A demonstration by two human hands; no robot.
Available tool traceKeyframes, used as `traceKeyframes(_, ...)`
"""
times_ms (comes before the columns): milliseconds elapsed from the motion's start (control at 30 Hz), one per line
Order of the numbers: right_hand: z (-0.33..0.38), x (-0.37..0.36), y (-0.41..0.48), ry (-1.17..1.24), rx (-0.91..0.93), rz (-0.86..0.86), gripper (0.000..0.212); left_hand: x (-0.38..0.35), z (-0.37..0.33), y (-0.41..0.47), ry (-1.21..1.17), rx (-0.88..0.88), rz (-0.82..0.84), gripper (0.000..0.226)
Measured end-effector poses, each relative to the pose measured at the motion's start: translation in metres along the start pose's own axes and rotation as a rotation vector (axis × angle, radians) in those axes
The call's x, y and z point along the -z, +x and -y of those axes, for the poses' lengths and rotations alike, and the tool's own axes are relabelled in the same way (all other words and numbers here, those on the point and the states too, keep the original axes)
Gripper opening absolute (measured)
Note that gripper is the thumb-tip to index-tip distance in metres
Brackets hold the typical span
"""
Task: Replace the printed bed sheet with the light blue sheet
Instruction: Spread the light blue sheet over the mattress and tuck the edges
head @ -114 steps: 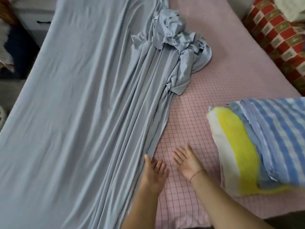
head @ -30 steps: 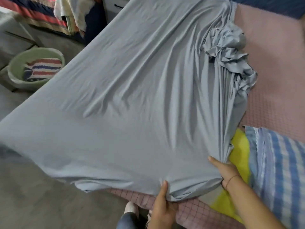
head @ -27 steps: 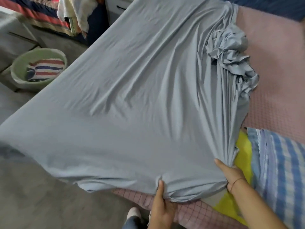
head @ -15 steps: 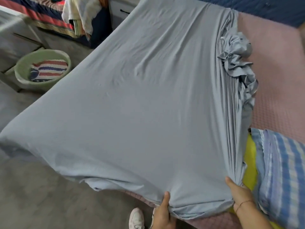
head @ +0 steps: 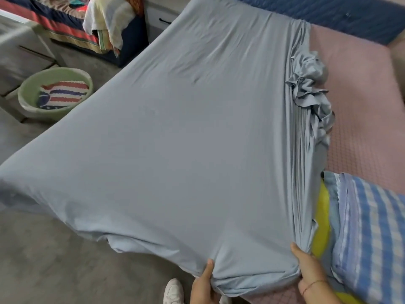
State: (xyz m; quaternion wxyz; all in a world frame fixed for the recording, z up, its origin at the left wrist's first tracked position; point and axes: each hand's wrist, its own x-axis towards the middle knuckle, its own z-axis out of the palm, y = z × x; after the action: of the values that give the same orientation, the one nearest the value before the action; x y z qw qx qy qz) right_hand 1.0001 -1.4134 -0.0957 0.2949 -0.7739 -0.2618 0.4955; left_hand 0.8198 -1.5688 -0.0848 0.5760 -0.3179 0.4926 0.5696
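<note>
Sheet: your light blue stretchy bed sheet [head: 186, 139] lies over the left half of the pink grid-pattern mattress cover [head: 361, 106] and is pulled round the near corner. The rest is bunched down the middle.
L hand: your left hand [head: 202, 286] grips the hem at the near corner, thumb up on the cloth, fingers curled under.
R hand: your right hand [head: 309, 268] clutches the gathered folds, just beside the blue-checked folded blanket [head: 372, 238].
Done: approx half spread, I judge.
Left: spread the bunch across the bare right half, shift the blanket, tuck the far side.
Printed sheet: can't tell where it is.
Writing: none readable.
</note>
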Motion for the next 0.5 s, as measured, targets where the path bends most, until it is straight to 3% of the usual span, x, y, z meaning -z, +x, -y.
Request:
traceKeyframes(100, 0.003, 0.004, -0.005, 0.018, 0.022, 0.033, 0.025, 0.003, 0.01, 0.001, -0.053, 0.019, 0.02, 0.048)
traceKeyframes(200, 0.0, 0.006, -0.007, 0.02, 0.009, 0.061, 0.028, 0.003, 0.017, 0.003, -0.043, 0.015, 0.077, 0.06)
traceKeyframes(300, 0.001, 0.008, -0.01, 0.036, 0.022, 0.081, 0.034, 0.001, 0.013, -0.001, -0.095, 0.025, 0.099, 0.034)
traceKeyframes(500, 0.005, 0.015, -0.014, 0.025, 0.03, 0.128, 0.039, -0.007, 0.02, -0.011, -0.212, -0.038, 0.144, 0.024)
